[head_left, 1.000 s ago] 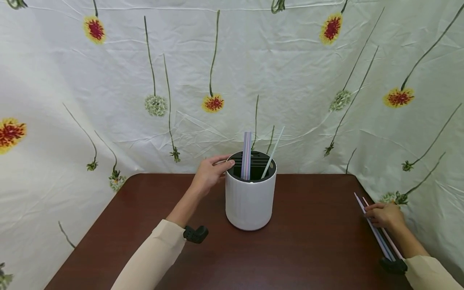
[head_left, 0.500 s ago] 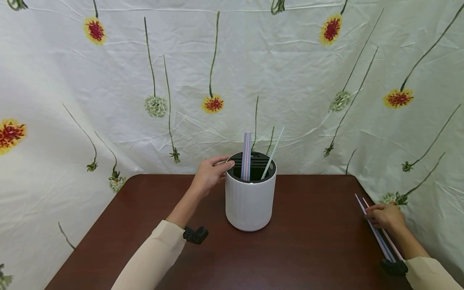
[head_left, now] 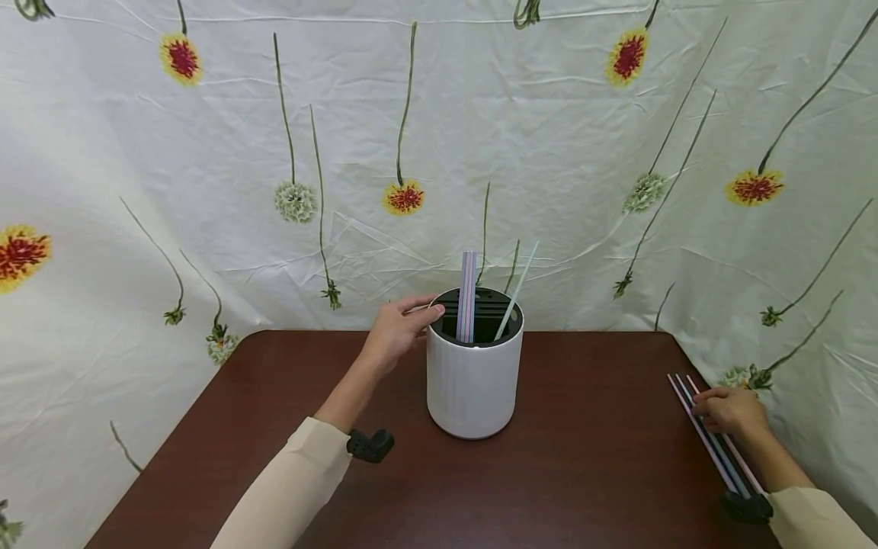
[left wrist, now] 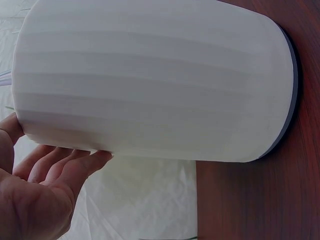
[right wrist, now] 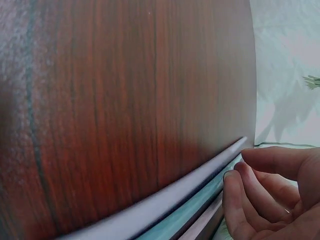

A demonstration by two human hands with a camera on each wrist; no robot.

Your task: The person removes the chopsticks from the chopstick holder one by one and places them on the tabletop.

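A white round utensil holder (head_left: 472,389) with a black slotted top stands on the table. My left hand (head_left: 398,329) grips its left side, thumb at the rim and fingers against the wall. In the left wrist view those fingers (left wrist: 75,167) press on the white wall. Upright in the holder are a bundle of pink and lilac straws (head_left: 466,297) and a slanting pale mint straw (head_left: 517,291). At the table's right edge my right hand (head_left: 734,409) pinches at a teal straw (right wrist: 187,205). Beside it lie a lilac straw (right wrist: 165,200) and a pink straw (right wrist: 202,220).
The dark red-brown table (head_left: 583,457) has rounded far corners. Behind it and along both sides hangs a white cloth (head_left: 562,137) printed with flowers. Each wrist carries a black camera mount (head_left: 370,444).
By the right hand, the lilac straw has come apart leftward from the teal one, so three straws now show separately. The left hand and the holder stay where they were.
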